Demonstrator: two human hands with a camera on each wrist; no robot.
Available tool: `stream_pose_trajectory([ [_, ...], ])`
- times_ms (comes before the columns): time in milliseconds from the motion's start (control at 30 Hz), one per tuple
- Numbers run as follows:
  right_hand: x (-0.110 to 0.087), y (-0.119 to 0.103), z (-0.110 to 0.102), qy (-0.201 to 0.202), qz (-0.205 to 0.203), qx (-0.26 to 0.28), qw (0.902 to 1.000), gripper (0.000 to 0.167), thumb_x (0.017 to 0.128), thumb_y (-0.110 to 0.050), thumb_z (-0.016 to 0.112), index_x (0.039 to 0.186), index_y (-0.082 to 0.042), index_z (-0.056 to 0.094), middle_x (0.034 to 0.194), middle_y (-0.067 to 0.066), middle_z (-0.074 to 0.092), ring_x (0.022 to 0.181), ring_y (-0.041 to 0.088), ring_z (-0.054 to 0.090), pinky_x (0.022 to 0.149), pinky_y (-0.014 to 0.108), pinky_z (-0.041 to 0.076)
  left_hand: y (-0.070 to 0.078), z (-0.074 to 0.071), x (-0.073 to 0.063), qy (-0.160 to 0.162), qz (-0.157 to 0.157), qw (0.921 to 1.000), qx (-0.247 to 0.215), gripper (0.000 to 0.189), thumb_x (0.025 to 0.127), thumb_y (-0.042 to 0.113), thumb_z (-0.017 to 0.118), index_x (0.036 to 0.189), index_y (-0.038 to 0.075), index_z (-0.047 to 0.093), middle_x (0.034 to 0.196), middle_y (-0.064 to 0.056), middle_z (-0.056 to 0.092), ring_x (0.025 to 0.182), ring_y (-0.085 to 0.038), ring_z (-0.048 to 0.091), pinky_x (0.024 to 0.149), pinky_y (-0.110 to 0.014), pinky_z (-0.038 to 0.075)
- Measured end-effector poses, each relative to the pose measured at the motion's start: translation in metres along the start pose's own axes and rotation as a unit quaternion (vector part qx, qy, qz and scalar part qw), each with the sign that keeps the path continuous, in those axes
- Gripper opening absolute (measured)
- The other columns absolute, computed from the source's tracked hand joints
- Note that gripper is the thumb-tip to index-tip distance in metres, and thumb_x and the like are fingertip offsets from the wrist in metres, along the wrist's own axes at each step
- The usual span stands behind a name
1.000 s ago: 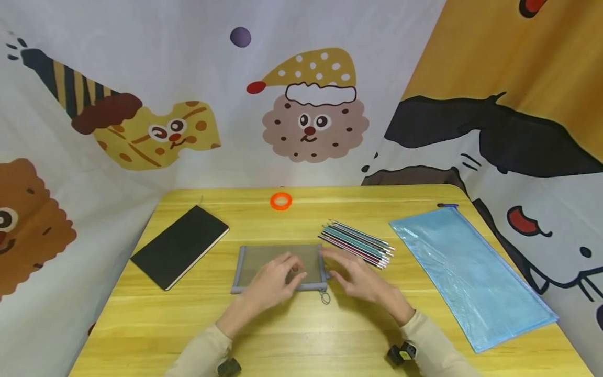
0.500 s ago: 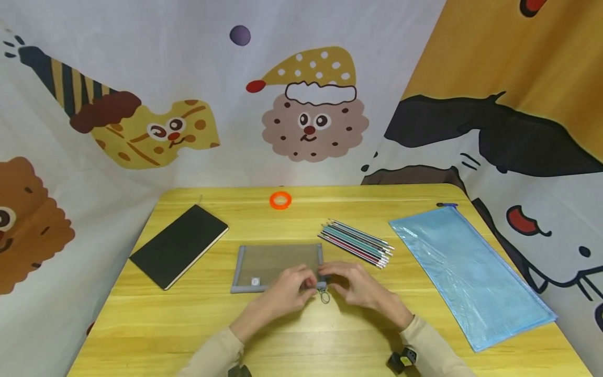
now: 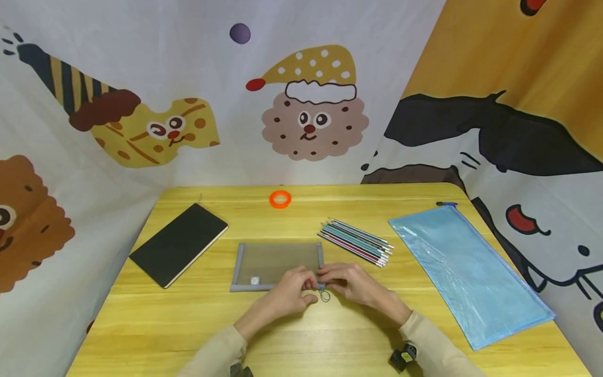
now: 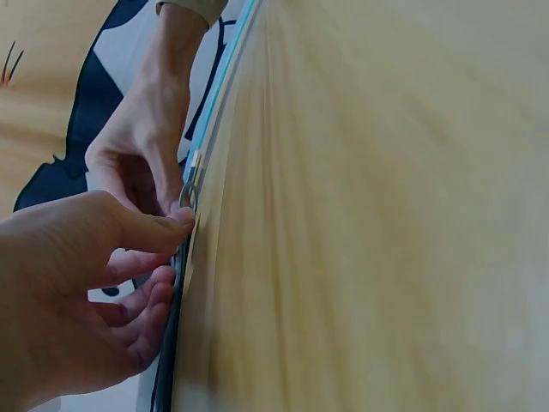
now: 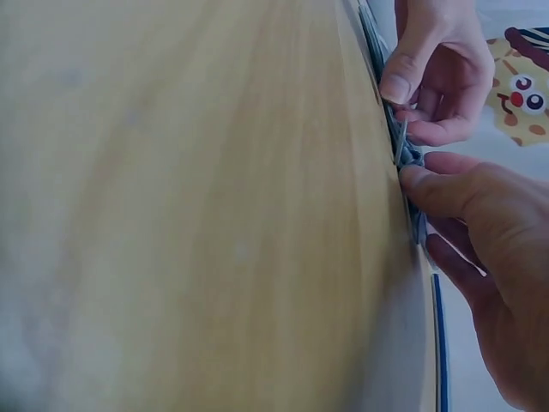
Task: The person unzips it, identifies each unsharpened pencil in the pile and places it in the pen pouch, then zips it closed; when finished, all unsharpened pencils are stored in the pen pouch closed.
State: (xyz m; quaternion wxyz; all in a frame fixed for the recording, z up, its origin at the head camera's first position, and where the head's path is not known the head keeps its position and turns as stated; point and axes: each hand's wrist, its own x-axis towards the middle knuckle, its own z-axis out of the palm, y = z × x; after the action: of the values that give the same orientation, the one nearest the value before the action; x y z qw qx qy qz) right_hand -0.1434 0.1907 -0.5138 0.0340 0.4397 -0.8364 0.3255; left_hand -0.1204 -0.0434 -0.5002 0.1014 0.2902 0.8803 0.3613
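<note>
Left hand (image 3: pixel 290 289) and right hand (image 3: pixel 354 283) have shifted to the pouch's (image 3: pixel 275 261) near-right corner, right pinching it, left's grip unclear.

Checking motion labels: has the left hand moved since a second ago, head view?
Yes: rightward and down the picture, judged against the orange ring; the left hand is now farther from it.

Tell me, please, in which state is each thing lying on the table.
Gray-edged, see-through rectangular pouch: flat, one corner pinched by the right hand; open or shut unclear.
Black rectangular notebook: closed, flat.
Slim teal, dark and red pencils: loose, side by side.
Blue translucent plastic folder: flat; open or shut unclear.
Bright orange round ring: lying flat.
</note>
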Motion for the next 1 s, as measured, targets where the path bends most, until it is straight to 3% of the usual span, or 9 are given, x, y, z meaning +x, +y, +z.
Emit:
stream_pose_trajectory([
  [267,0.001,0.007,0.002,0.018,-0.035,0.000,0.9992,0.023,0.083,-0.003,0.079,0.105,-0.009,0.079,0.119,0.013,0.074,0.112,0.030,0.071,0.096,0.036,0.060,0.007,0.011,0.003,0.051,0.004,0.9968,0.061,0.031,0.079,0.036,0.088,0.087,0.017,0.065,0.091,0.005,0.062,0.086,-0.008,0.056,0.077,-0.022,0.051],
  [500,0.001,0.010,0.005,0.032,-0.046,-0.009,0.9984,0.020,0.083,-0.004,0.079,0.102,-0.010,0.079,0.116,0.011,0.075,0.109,0.028,0.071,0.097,0.038,0.061,0.010,0.017,0.002,0.082,0.012,0.9941,0.069,0.021,0.082,0.029,0.085,0.084,0.015,0.068,0.087,0.004,0.063,0.081,-0.008,0.055,0.074,-0.020,0.050],
  [600,0.001,0.010,0.006,0.033,-0.036,-0.010,0.9988,0.019,0.084,-0.006,0.079,0.103,-0.011,0.079,0.114,0.008,0.076,0.110,0.026,0.071,0.098,0.039,0.060,0.010,0.017,0.001,0.087,0.013,0.9936,0.071,0.023,0.082,0.032,0.084,0.085,0.014,0.069,0.087,0.004,0.064,0.081,-0.008,0.056,0.074,-0.020,0.050],
  [767,0.003,0.005,0.008,0.043,-0.015,-0.004,0.9989,0.019,0.086,-0.003,0.077,0.104,-0.010,0.079,0.109,0.007,0.077,0.105,0.025,0.073,0.095,0.038,0.061,0.011,0.018,0.001,0.112,-0.010,0.9913,0.069,0.029,0.082,0.038,0.084,0.081,0.014,0.067,0.084,0.004,0.063,0.076,-0.007,0.054,0.069,-0.016,0.048],
  [1000,0.006,-0.002,0.008,0.055,0.041,0.032,0.9971,0.020,0.088,0.003,0.072,0.104,-0.006,0.079,0.108,0.010,0.077,0.100,0.026,0.074,0.088,0.030,0.063,0.013,0.014,-0.002,0.127,-0.033,0.9896,0.058,0.027,0.084,0.030,0.083,0.087,0.010,0.065,0.081,0.000,0.062,0.073,-0.007,0.051,0.064,-0.014,0.046],
])
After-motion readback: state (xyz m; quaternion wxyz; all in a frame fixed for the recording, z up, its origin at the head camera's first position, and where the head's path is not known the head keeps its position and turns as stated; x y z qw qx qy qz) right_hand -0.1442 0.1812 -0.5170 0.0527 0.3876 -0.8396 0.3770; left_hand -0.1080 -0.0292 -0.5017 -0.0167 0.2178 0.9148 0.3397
